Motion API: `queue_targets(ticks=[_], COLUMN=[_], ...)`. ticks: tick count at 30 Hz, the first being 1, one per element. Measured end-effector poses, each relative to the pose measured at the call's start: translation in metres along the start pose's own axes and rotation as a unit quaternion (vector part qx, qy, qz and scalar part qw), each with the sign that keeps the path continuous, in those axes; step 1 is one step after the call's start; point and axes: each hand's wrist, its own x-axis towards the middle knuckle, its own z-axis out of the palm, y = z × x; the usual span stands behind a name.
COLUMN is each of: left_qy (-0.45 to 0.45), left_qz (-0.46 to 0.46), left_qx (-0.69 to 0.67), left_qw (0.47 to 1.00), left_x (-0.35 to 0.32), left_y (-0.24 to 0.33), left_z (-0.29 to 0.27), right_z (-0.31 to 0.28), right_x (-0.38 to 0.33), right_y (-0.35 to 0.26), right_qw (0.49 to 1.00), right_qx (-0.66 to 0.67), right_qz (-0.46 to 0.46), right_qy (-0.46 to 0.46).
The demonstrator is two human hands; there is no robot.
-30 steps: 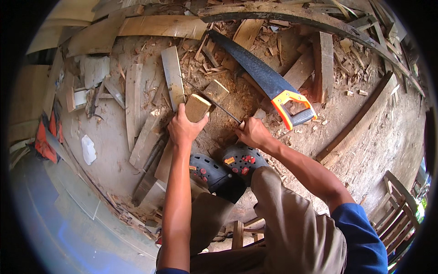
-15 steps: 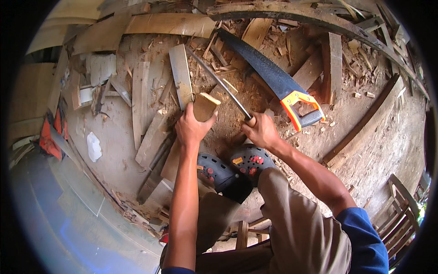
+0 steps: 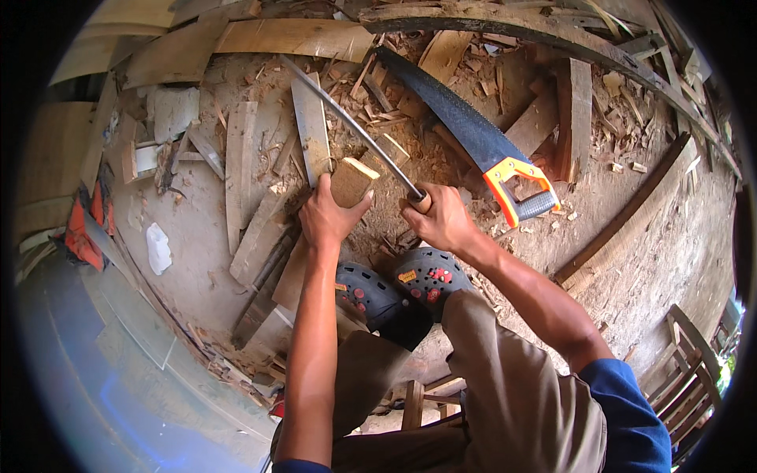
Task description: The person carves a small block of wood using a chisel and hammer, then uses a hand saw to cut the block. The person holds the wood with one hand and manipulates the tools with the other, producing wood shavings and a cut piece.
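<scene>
Rod [image 3: 353,126] in right grip [image 3: 444,219], closed round its handle [image 3: 424,203]; wood block [image 3: 349,185] in left grip [image 3: 327,218]

A crumpled white item [image 3: 158,249] lay on the floor [image 3: 193,217] near orange cloth [image 3: 81,234]; slatted wooden furniture [image 3: 701,347] stood at right.

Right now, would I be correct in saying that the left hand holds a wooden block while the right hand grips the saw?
Not quite: the head view shows the right hand gripping a thin metal tool by its wooden handle, not the saw. The left hand does hold the wooden block.
</scene>
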Motion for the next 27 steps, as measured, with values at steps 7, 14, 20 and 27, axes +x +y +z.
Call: queue_targets(ticks=[7,14,20,27], left_qy=[0.003,0.016,-0.007,0.066], left_qz=[0.004,0.009,-0.014,0.054], left_qx=[-0.024,-0.018,0.0,-0.094], left_qw=[1.0,1.0,1.0,0.992], left_x=[0.001,0.003,0.0,-0.001], left_y=[0.004,0.013,0.008,0.005], left_z=[-0.003,-0.005,-0.005,-0.009], right_z=[-0.004,0.006,-0.002,-0.003], right_x=[0.006,-0.012,-0.02,-0.03], right_y=[0.02,0.061,0.008,0.029], right_qw=[0.991,0.984,0.995,0.982], right_qx=[-0.078,-0.093,-0.04,-0.059], right_qz=[0.079,0.095,0.081,0.135], right_qy=[-0.08,-0.116,-0.032,-0.116])
